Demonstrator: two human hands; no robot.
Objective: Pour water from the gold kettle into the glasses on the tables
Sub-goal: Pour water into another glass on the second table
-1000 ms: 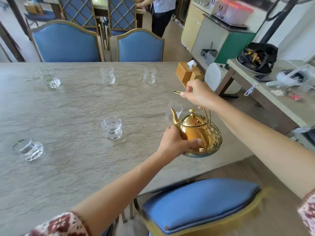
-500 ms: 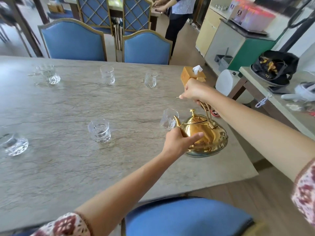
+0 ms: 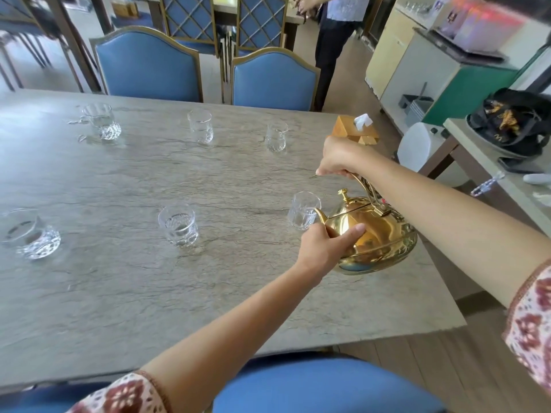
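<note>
Gold kettle (image 3: 374, 234) held above the worktop (image 3: 125, 293) near its right edge, at about 3 o'clock of the frame, tilted with the spout down-left. Right hand (image 3: 343, 156) grip closed around the top of the kettle's arched handle. Left hand (image 3: 325, 248) grip wrapped on the kettle's belly, thumb lying across the front. Spout tip sits right at the rim of the nearest glass (image 3: 303, 210), at 9 o'clock from the kettle; can't tell if water is flowing.

Other glasses on the worktop: one at centre (image 3: 178, 224), one at the left edge (image 3: 29, 234), blurred. Far row at 11–12 o'clock: left glass (image 3: 101, 121), middle glass (image 3: 201, 126), right glass (image 3: 276, 136). All upright, well apart.

Wooden tissue box (image 3: 354, 132) at the far right corner, just behind the right hand. Two blue chairs (image 3: 149, 67) at the far side. Another blue chair seat (image 3: 313, 389) at 6 o'clock.
</note>
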